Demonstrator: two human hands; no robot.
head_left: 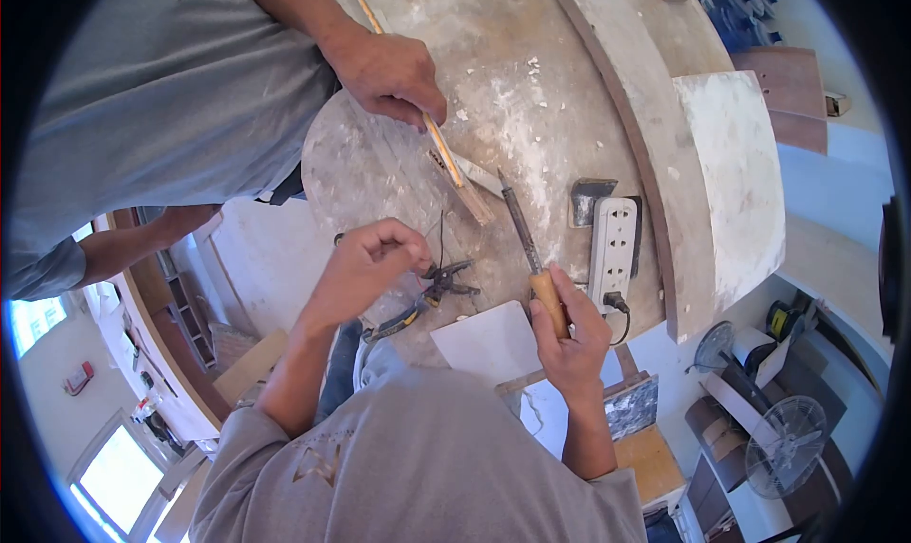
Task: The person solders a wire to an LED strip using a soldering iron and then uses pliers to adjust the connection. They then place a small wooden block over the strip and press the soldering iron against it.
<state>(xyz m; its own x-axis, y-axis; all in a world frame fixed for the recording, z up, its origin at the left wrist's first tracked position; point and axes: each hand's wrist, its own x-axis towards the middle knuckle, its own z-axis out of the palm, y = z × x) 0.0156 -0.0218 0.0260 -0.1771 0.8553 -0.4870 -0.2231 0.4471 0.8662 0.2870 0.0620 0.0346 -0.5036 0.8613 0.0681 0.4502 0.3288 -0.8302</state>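
Note:
My right hand [574,330] is wrapped round the wooden handle of a soldering iron [524,230], its tip pointing up and away over the table. My left hand [375,263] is pinched closed around what looks like a thin dark wire [441,235]. Just beyond and below its fingertips lie wire strippers [427,301] with black and yellow handles. Across from me, a co-worker's hand [394,76] holds an LED strip [441,145] whose end reaches toward the middle of the table, near a small piece of wood [473,202].
A white power strip [612,249] with a black plug sits right of the iron, beside a dark block [590,200]. A curved board [655,164] borders the dusty table [503,31]. A white sheet [486,342] lies at the near edge. Fans [792,443] stand lower right.

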